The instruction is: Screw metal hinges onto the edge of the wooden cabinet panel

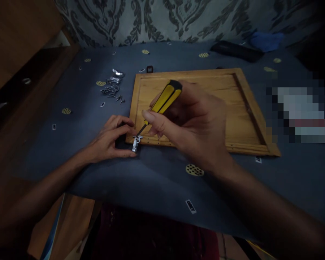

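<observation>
Right hand clamps the yellow-and-black plastic screwdriver, tip slanting down-left onto the small shiny metal bracket at the flat wooden panel's near-left corner; left hand pinches that bracket.

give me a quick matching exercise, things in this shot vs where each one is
Things:
1. screwdriver
2. metal bracket
3. loose hardware pile
4. wooden panel

Places:
a. on the blue cloth, left of the panel's far corner, away from both hands
b. gripped in the right hand, tip pointing down
c. at the panel's near left corner, beside the left hand
d. flat on the cloth, under the right hand

Pairs: 1-b, 2-c, 3-a, 4-d
</observation>
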### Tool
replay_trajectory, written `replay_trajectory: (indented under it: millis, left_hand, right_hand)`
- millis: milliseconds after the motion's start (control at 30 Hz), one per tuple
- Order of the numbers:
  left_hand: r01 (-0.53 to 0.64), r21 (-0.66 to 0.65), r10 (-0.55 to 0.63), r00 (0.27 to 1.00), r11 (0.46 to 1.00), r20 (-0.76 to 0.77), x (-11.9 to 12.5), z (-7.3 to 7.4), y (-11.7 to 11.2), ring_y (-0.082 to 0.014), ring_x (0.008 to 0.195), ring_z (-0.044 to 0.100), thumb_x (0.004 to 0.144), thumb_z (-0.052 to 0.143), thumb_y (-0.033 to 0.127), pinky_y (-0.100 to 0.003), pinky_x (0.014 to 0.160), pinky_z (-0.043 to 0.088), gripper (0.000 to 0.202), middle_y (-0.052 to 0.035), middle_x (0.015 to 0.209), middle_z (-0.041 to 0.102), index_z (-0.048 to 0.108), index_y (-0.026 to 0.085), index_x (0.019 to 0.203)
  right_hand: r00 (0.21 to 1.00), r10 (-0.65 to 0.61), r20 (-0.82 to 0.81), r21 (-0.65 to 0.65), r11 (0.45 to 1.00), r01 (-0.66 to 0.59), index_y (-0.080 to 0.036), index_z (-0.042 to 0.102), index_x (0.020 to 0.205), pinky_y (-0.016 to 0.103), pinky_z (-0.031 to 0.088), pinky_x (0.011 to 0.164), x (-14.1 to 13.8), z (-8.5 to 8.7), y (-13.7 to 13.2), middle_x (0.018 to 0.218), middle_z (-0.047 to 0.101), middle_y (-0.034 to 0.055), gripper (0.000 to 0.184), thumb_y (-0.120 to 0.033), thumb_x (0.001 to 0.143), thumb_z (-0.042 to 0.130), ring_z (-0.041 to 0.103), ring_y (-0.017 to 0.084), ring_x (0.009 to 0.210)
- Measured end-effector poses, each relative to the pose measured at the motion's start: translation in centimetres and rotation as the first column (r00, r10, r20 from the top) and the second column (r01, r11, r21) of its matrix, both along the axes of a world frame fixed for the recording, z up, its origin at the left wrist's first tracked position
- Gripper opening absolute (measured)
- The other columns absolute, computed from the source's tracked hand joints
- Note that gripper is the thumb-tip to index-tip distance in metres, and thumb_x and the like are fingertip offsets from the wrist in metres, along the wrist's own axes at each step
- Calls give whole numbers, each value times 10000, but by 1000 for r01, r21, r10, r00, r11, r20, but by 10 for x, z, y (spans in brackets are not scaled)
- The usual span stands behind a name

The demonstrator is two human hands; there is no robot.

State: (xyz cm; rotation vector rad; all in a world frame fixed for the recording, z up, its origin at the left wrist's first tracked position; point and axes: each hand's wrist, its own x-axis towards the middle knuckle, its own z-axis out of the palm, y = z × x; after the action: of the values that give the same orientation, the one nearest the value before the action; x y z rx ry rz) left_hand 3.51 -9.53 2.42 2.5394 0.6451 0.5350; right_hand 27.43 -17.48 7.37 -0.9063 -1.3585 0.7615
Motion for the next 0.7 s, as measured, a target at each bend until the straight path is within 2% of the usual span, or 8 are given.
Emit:
replay_trajectory:
  millis: [133,333,567,700]
  left_hand:
    - [9,9,-9,1000,1000,-5,-1,-1,0,-308,1233,584,896,855,636,-468,1093,529,520,-85,1339,651,738,278,1254]
    - [40,48,-41,999,998,34,-1,-2,0,-303,1216,594,937,819,631,-464,1075,518,525,-94,1331,648,715,257,1289]
    - [37,33,-39,998,999,47,-1,-3,0,-300,1194,594,931,825,629,-448,1057,515,509,-78,1314,657,723,277,1283]
    - [34,48,-36,999,998,33,0,-2,0,-291,1200,590,943,801,651,-439,1068,511,524,-78,1317,650,714,264,1286]
  right_hand:
    - [999,-33,41,22,999,32,-251,625,820,299,595,561,0,1,0,811,653,-19,375,-510,916,878,664,152,679]
    - [999,6,45,-25,1000,-5,-262,616,838,315,644,570,-1,-6,1,806,672,-25,411,-590,916,851,670,159,664]
    - [998,48,42,-35,998,-47,-287,669,939,350,675,646,0,-14,4,887,730,-1,316,-531,919,868,742,224,848]
    - [994,75,78,-41,997,-72,-292,672,985,375,668,688,0,-13,4,898,738,16,317,-557,940,840,738,239,893]
